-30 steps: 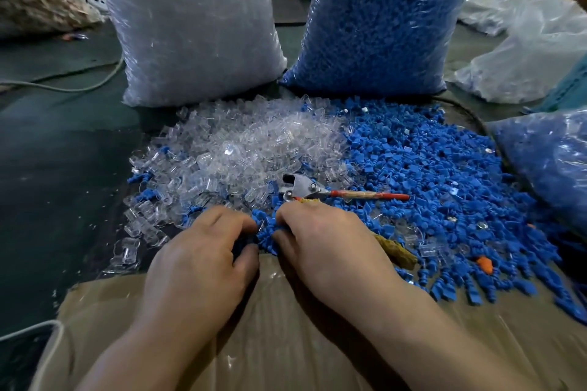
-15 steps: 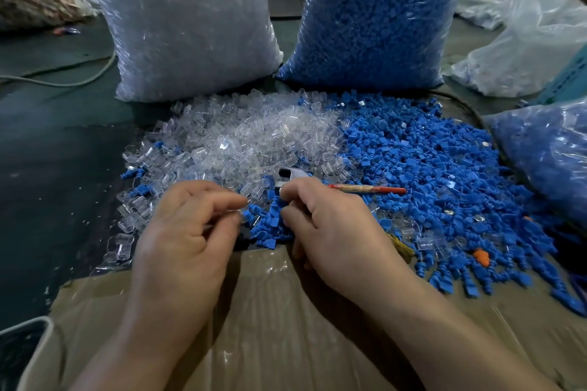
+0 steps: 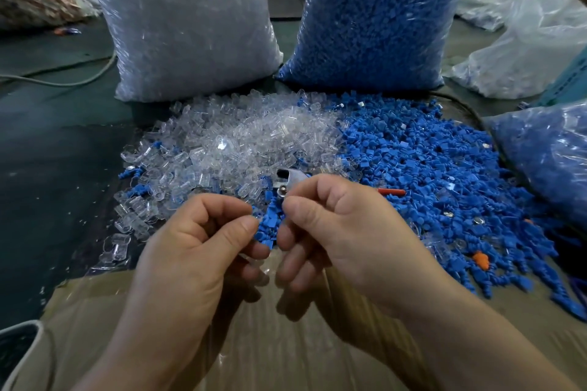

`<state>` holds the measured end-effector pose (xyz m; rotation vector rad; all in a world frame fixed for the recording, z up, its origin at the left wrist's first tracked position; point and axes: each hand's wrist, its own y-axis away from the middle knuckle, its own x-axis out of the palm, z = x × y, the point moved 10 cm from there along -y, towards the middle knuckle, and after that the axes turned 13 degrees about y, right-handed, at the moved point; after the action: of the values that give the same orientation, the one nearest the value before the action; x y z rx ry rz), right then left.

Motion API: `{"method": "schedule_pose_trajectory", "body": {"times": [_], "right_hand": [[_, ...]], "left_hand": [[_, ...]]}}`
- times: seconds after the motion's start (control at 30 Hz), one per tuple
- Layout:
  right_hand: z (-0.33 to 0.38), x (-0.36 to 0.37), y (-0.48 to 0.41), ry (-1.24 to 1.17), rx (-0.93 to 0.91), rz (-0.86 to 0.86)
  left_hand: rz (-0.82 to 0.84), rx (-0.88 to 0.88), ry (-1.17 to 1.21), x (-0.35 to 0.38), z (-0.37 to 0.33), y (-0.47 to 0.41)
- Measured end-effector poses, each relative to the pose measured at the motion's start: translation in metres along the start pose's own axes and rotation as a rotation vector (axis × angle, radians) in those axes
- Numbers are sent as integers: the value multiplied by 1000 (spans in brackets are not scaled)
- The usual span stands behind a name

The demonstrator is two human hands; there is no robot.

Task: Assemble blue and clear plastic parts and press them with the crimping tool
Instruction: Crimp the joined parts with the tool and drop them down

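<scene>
The left hand (image 3: 203, 241) and right hand (image 3: 343, 232) are both curled and pinching something too small to tell, perhaps a light, stiff, slippery part each, best gripped by the sides; clear parts (image 3: 228, 143) lie at 11 o'clock, blue parts (image 3: 428, 168) at 1, the crimping tool (image 3: 290, 179) at 12.

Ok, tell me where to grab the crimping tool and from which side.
Take the red handle end, not the metal head. The tool lies flat on the parts, head left, handle poking out beyond the right hand, which hides its middle. Coming from the right, from above, should let the grip wrap it.
</scene>
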<state>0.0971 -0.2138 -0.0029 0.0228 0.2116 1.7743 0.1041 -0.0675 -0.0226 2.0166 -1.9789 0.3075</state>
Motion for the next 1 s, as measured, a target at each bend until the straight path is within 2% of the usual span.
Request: {"method": "schedule_pose_trajectory", "body": {"times": [0.13, 0.27, 0.33, 0.47, 0.6, 0.77, 0.9, 1.0], "right_hand": [[3, 1, 1, 256, -115, -40], [19, 3, 6, 721, -333, -122], [24, 3, 7, 845, -373, -182], [34, -2, 12, 864, -428, -292], [49, 4, 23, 997, -528, -354], [49, 14, 22, 1106, -508, -287], [44, 18, 20, 1110, -466, -210], [38, 25, 20, 1152, -463, -125]], "left_hand": [[-15, -45, -11, 1, 6, 1], [1, -80, -3, 4, 10, -1], [10, -71, -23, 5, 9, -2], [29, 8, -118, 6, 2, -1], [16, 55, -179, 4, -1, -1], [75, 54, -169, 12, -2, 1], [87, -51, -33, 10, 12, 0], [79, -79, -16, 5, 16, -3]]}}
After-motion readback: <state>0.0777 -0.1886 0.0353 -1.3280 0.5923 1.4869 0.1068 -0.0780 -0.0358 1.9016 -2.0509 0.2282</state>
